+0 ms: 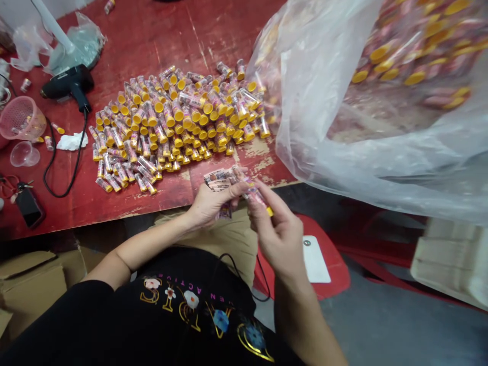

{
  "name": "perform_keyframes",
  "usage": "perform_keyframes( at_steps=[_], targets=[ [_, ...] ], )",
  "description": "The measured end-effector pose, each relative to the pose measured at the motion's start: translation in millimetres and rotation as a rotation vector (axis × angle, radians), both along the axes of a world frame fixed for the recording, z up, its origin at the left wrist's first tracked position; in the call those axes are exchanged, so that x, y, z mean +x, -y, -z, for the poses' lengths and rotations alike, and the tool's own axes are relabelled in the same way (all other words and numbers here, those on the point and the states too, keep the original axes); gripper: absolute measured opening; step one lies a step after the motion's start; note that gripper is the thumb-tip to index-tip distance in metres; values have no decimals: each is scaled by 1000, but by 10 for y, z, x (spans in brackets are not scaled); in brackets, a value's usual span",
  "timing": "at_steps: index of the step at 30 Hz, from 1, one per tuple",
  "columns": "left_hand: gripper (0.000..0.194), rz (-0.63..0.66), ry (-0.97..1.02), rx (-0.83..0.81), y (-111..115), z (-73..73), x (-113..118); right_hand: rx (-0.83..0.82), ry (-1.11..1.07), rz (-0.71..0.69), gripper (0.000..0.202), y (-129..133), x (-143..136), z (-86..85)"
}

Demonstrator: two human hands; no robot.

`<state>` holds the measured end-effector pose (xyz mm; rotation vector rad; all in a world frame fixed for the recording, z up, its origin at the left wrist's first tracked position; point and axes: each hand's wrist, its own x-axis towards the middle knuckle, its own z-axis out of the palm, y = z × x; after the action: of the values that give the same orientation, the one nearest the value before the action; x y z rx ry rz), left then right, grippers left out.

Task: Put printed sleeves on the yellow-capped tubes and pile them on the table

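Note:
My left hand (213, 202) is closed around a bunch of printed plastic sleeves (220, 180), just off the table's front edge. Between the fingertips of my right hand (282, 236) is a small clear tube with a yellow cap (260, 197), its cap end pointing down toward me. The tube's far end meets my left thumb and the sleeves; whether a sleeve is around it I cannot tell. Beyond my hands lies a large pile of similar yellow-capped tubes (179, 117), most with pink printing.
A big clear plastic bag (305, 132) holding more tubes covers the table's right side. A black heat gun (68, 84) with its cord lies left, near a pink basket (21, 114), a clear cup (25, 154) and a phone (28, 206). Below is a red stool (331, 264).

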<state>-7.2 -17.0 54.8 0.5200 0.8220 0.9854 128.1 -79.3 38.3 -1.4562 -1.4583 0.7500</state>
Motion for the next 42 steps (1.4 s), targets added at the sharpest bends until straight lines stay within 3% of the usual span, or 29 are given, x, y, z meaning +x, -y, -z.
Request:
perform_keyframes(
  at_steps=[2,6,8,12,20,26,32,36,39,42],
  targets=[
    [60,90,-1,37,-7,1,-33,-69,-132,-79,52,14,39,-38],
    [60,180,4,1,-11,-4,-83,4,-91,-147,57,33,131,-147],
    [63,184,1,-5,7,-16,-84,100,-97,-99,49,34,135,-166],
    [62,165,-10,12,69,-65,-52,293,-45,139,39,30,70,-114],
    [64,184,-40,65,8,-111,-49,481,102,177,57,-69,41,-99],
    [65,167,-52,53,-82,-83,-52,543,176,162,52,-252,41,-56],
    [59,-19,9,81,-229,-38,-68,515,155,139,42,-430,-14,29],
    [62,-172,21,-22,-450,6,-81,488,107,200,25,-941,-56,142],
    [39,-271,20,-281,-563,-8,-119,466,75,281,29,-1647,-135,207],
    [12,-310,7,-412,-548,-22,-210,364,101,191,30,-2315,-37,238]
  ],
)
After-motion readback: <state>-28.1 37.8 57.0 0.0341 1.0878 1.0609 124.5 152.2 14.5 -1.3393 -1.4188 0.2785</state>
